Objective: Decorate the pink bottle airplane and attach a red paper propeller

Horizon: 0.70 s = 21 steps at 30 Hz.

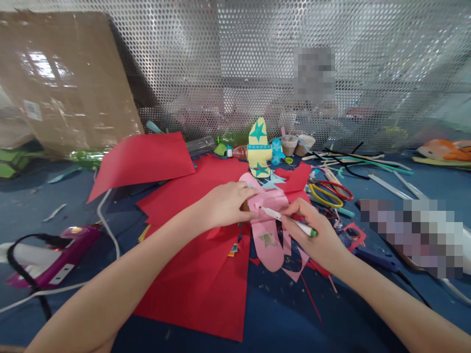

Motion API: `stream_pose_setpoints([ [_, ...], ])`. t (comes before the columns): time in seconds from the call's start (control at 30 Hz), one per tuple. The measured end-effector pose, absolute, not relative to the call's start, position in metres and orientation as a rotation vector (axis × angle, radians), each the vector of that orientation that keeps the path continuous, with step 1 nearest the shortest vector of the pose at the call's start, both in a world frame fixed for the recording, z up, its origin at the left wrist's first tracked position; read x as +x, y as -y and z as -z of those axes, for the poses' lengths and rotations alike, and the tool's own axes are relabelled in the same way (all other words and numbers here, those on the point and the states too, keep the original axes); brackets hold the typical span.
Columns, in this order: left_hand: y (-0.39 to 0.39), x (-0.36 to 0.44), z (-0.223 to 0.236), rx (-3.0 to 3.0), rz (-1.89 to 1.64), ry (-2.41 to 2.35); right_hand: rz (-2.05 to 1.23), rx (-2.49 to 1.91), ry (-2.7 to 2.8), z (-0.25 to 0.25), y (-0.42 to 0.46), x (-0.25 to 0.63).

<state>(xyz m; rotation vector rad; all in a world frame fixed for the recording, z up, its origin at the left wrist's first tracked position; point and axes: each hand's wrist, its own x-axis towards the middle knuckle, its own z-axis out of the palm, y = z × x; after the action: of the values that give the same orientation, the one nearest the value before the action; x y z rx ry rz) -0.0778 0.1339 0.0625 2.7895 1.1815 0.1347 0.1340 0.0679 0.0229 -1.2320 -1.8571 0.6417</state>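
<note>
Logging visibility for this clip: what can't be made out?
All in the head view:
Left end of the pink paper: partly behind the left hand.
Any marks under the white marker: too small.
Orange object: cut off by right edge.
Flat object, far right: blurred by pixelation.

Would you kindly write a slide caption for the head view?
Left hand holds a pink paper craft; right hand points a white marker at it.

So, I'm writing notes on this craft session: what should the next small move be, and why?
Probably a short pen stroke: the right hand holds a slim white, green-ended marker, dark tip at the pink, wing-shaped paper craft that the left hand grips.
</note>
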Motion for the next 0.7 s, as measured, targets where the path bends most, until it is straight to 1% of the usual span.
stream_pose_setpoints([
  [0.5,-0.1315,-0.0752,-0.0638,2.765,-0.114,-1.206,-0.686,-1.148,1.851,-0.024,-0.0694,0.1368],
  [0.7,-0.1313,-0.0743,-0.0645,2.759,-0.107,-1.218,-0.702,-1.191,1.856,-0.0253,-0.0693,0.1352],
])
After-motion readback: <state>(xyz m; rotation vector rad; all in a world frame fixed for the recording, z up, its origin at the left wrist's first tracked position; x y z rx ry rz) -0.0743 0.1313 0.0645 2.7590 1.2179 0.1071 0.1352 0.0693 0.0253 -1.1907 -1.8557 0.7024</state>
